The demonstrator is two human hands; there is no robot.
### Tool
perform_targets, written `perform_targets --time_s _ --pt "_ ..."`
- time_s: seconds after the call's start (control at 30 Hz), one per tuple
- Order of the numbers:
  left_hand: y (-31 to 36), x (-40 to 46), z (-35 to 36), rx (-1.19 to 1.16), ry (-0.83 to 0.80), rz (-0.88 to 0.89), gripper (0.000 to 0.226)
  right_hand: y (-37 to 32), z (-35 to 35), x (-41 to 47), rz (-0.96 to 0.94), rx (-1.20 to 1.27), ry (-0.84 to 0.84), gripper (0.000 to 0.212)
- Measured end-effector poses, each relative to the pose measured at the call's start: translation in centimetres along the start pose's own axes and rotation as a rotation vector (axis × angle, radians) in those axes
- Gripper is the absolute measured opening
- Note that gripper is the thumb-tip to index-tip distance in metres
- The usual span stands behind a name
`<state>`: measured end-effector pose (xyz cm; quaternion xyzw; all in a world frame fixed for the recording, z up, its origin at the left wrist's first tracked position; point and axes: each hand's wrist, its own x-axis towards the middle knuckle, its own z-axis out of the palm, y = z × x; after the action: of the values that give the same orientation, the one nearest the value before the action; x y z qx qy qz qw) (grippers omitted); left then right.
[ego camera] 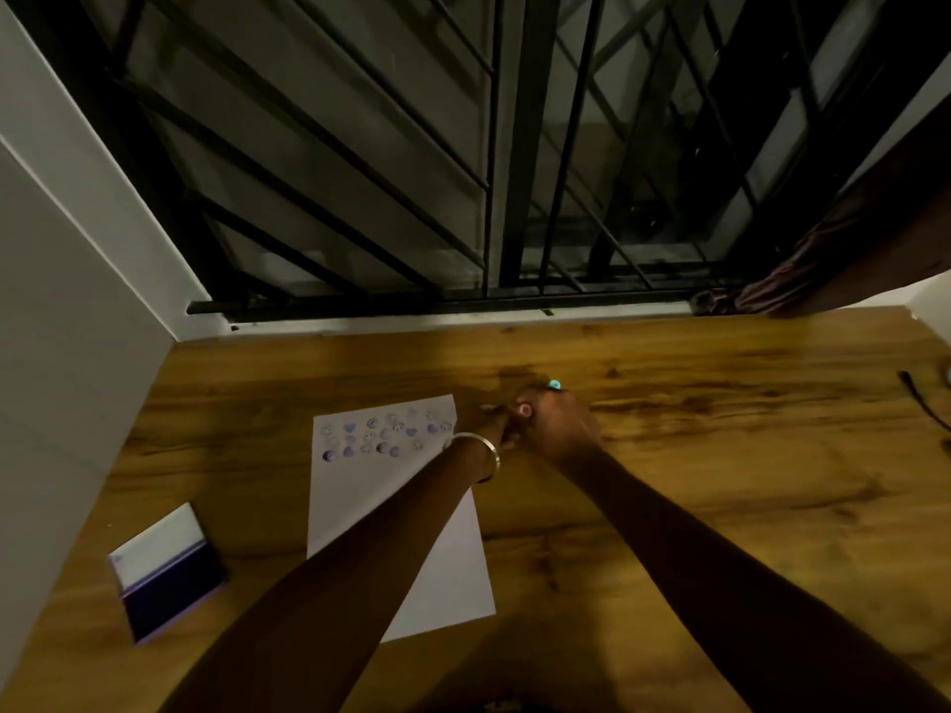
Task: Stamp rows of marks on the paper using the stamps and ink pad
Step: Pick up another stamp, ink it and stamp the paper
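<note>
Forearms cross the paper (396,558); our hands meet just past its far right corner.
Right hand (553,429) grips stamps (525,410); left hand (491,427) unclear; pad (170,584) lies well back-left, nearer our left.

You're working on a bench (720,455) of wood-grain finish with a slight sheen. Your paper (437,568) looks smooth, matt white. The bangle (486,447) on your left wrist gleams like polished metal. The window grille (360,162) is dark metal bars; the curtain (849,249) is brown cloth.
</note>
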<state>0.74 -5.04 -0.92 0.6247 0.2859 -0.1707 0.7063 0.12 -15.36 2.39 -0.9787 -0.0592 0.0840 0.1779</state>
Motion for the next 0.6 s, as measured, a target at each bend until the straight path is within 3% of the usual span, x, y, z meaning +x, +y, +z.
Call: perform_targets --time_s 0.1,0.2,0.3,0.6 --pt "0.4 0.8 0.2 0.135 0.048 0.039 0.022 1.0 -0.2 1.0 0.073 -0.035 -0.010 0.017" --pt "0.5 1.8 -0.8 0.532 -0.023 0.142 0.034 1.9 -0.3 1.5 0.094 -0.073 -0.021 0.017" --pt "0.1 1.9 -1.2 0.778 0.015 0.214 0.037 2.5 -0.2 2.1 0.135 -0.119 -0.020 0.022" --pt "-0.5 1.8 -1.2 0.777 0.030 0.258 0.031 2.5 0.9 2.7 0.163 -0.087 -0.021 0.024"
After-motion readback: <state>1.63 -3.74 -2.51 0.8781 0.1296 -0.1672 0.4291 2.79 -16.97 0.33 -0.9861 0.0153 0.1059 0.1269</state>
